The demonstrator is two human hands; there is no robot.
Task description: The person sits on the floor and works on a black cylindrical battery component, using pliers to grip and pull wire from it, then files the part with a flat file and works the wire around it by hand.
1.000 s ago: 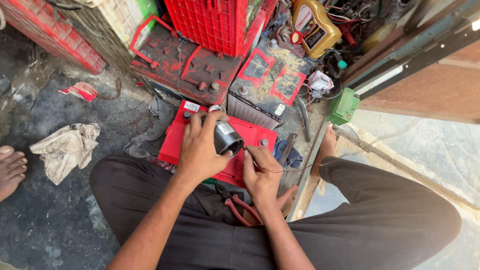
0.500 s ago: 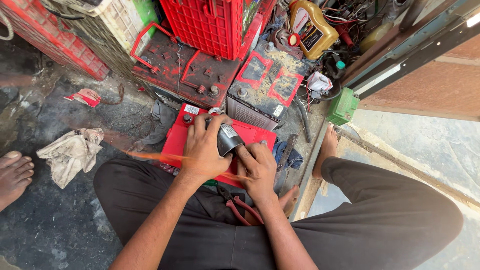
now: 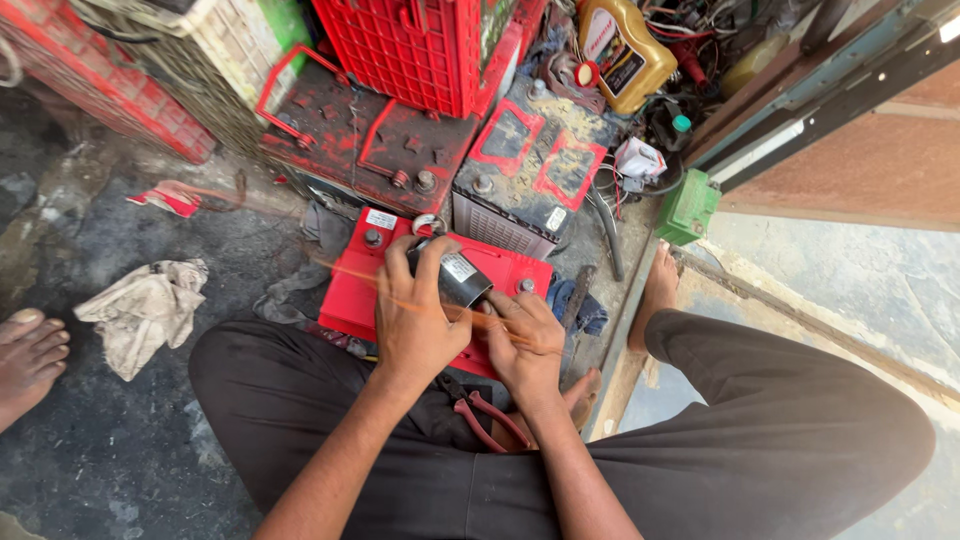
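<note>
Both hands have stayed on the red battery since a second ago, with barely a shift; the left hand wraps a black cylinder held over the battery top; the right hand, just right of it, pinches a thin orange wire; red-handled pliers lie on the lap nearer; a dirty rag lies on the floor, far left.

The left hand closed further over the black cylinder, while an orange wire appeared toward nine o'clock.
</note>
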